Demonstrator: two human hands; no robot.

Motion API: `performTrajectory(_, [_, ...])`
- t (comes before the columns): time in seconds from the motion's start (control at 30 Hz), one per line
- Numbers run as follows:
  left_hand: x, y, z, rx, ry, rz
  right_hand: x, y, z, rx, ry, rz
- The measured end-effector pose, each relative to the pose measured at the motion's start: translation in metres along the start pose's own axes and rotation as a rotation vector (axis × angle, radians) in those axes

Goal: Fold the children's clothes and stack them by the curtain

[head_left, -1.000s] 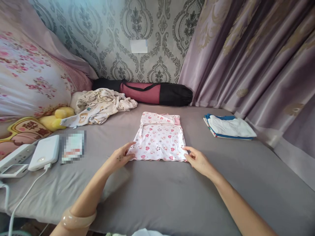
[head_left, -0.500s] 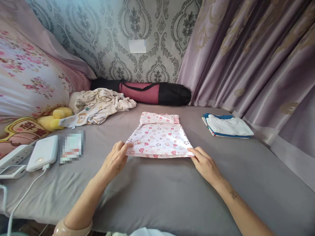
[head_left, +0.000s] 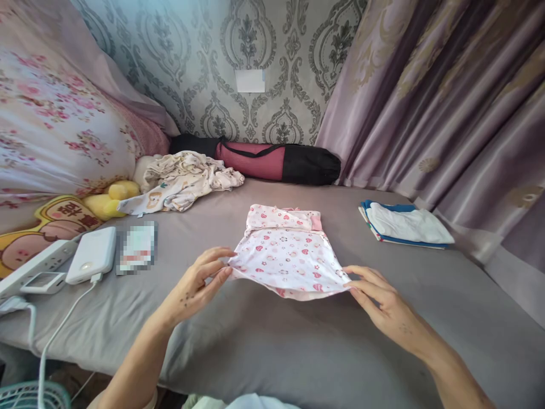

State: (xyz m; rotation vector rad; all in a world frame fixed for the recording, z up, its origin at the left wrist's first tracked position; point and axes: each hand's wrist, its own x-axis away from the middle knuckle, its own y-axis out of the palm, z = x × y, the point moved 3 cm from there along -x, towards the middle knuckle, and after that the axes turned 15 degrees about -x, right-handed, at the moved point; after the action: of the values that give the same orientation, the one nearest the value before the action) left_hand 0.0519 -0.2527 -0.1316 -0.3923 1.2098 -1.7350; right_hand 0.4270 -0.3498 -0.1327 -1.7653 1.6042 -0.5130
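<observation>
A small white garment with pink hearts and flowers (head_left: 286,253) lies partly folded on the grey bed sheet (head_left: 298,346). My left hand (head_left: 195,284) pinches its near left corner and my right hand (head_left: 381,298) pinches its near right corner. Both hands hold the near hem lifted off the sheet, while the far end with the pink collar still rests on the bed.
A crumpled cream printed cloth (head_left: 183,184) lies at the back left beside a yellow plush toy (head_left: 108,199). A red-black rolled bag (head_left: 276,162) sits along the wall. Folded white and blue clothes (head_left: 404,225) lie at the right. A white power bank (head_left: 91,262) with cable is at the left.
Both hands closed on the near corners of the garment and raised its hem off the sheet. The view has shifted slightly.
</observation>
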Motion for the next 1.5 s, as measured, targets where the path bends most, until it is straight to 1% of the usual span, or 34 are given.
performTrajectory(0.1, [0.004, 0.000, 0.002, 0.144, -0.077, -0.148, 0.007, -0.004, 0.002, -0.033, 0.032, -0.093])
performTrajectory(0.17, [0.006, 0.000, 0.002, 0.207, -0.147, -0.203, 0.010, -0.007, 0.002, -0.074, 0.055, -0.155])
performTrajectory(0.3, [0.004, 0.000, -0.002, 0.303, -0.255, -0.163, 0.010, -0.013, -0.001, -0.205, 0.130, -0.242])
performTrajectory(0.4, [-0.006, 0.007, -0.006, 0.350, -0.316, -0.119, 0.001, -0.014, -0.001, -0.316, 0.185, -0.241])
performTrajectory(0.5, [-0.020, 0.017, -0.010, 0.381, -0.385, -0.073, -0.015, -0.012, 0.005, -0.374, 0.238, -0.183])
performTrajectory(0.6, [-0.036, 0.025, -0.013, 0.455, -0.493, -0.045, -0.036, -0.009, 0.019, -0.419, 0.274, -0.097])
performTrajectory(0.67, [-0.048, 0.028, -0.016, 0.496, -0.600, 0.006, -0.052, -0.006, 0.031, -0.518, 0.278, -0.009])
performTrajectory(0.73, [-0.061, 0.030, -0.020, 0.533, -0.700, 0.086, -0.069, -0.001, 0.044, -0.658, 0.302, 0.096])
performTrajectory(0.8, [-0.074, 0.034, -0.024, 0.618, -0.767, 0.165, -0.086, 0.005, 0.055, -0.776, 0.350, 0.198])
performTrajectory(0.87, [-0.086, 0.040, -0.026, 0.745, -0.816, 0.211, -0.101, 0.011, 0.063, -0.844, 0.389, 0.288])
performTrajectory(0.97, [-0.102, 0.049, -0.027, 0.899, -0.879, 0.199, -0.121, 0.017, 0.068, -0.893, 0.402, 0.393])
performTrajectory(1.07, [-0.114, 0.054, -0.028, 0.962, -0.877, 0.170, -0.134, 0.019, 0.069, -0.949, 0.407, 0.416])
performTrajectory(1.17, [-0.125, 0.057, -0.032, 0.980, -0.796, 0.218, -0.143, 0.019, 0.070, -0.997, 0.420, 0.367])
performTrajectory(1.23, [-0.131, 0.059, -0.036, 0.948, -0.729, 0.274, -0.148, 0.019, 0.073, -0.993, 0.393, 0.371])
performTrajectory(1.33, [-0.137, 0.064, -0.046, 0.854, -0.662, 0.376, -0.158, 0.021, 0.080, -0.931, 0.329, 0.448])
performTrajectory(1.4, [-0.138, 0.069, -0.052, 0.739, -0.641, 0.423, -0.164, 0.025, 0.086, -0.830, 0.304, 0.508])
performTrajectory(1.5, [-0.137, 0.076, -0.060, 0.493, -0.632, 0.416, -0.171, 0.032, 0.094, -0.615, 0.277, 0.564])
